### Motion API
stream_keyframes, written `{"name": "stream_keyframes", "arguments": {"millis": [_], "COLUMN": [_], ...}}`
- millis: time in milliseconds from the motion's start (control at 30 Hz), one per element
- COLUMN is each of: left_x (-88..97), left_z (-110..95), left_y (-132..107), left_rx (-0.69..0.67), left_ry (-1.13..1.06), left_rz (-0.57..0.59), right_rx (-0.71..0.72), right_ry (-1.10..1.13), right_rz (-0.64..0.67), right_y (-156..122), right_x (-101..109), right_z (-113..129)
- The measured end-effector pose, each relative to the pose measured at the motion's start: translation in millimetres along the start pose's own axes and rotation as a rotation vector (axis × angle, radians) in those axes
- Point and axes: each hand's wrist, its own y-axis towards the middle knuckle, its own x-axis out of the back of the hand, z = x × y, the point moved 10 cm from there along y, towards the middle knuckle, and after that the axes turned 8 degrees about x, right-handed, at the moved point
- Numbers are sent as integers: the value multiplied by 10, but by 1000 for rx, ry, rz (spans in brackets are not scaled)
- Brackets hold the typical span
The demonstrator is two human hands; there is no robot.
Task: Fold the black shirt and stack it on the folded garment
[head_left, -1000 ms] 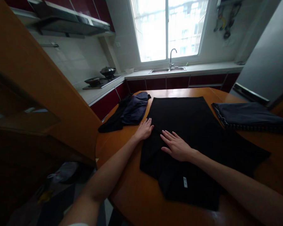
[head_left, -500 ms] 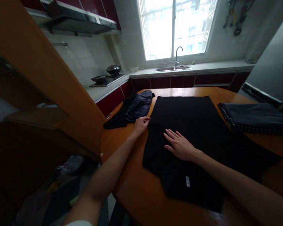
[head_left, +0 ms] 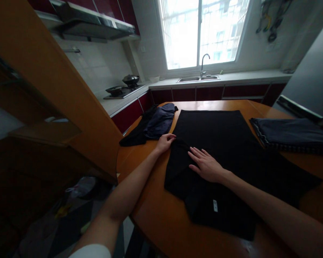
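Note:
A black shirt (head_left: 212, 132) lies spread over the wooden table, its straight hem at the far side and a sleeve pointing out to the right. Its left part is folded inward, and a small white label (head_left: 215, 205) shows near the close end. At the shirt's left edge my left hand (head_left: 165, 142) is closed, thumb and fingers pinching the cloth. My right hand (head_left: 206, 165) rests flat on the shirt with the fingers stretched out, a little right of the left hand.
Dark blue and black clothes (head_left: 158, 122) lie at the table's far left. Folded dark garments (head_left: 293, 130) are stacked at the right. Beyond the round wooden table (head_left: 150, 215) are a counter with a sink (head_left: 190, 79) and a stove with pans (head_left: 131, 79).
My left hand has shifted slightly to the right, bringing the pinched edge of the shirt inward. My right hand stays flat in nearly the same place.

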Motion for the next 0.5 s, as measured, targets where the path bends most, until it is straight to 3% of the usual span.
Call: {"name": "stream_keyframes", "arguments": {"millis": [233, 367, 433, 500], "left_x": [18, 84, -5, -210], "left_z": [-24, -278, -477, -589], "left_y": [-20, -120, -217, -315], "left_rx": [-18, -99, -198, -253], "left_ry": [47, 168, 278, 418], "left_rz": [-51, -138, -130, -43], "right_rx": [4, 4, 6, 10], "right_ry": [-9, -12, -14, -22], "right_rz": [-8, -10, -14, -19], "right_y": [0, -3, -3, -1], "right_x": [-13, -12, -15, -19], "right_z": [-9, -7, -8, -8]}}
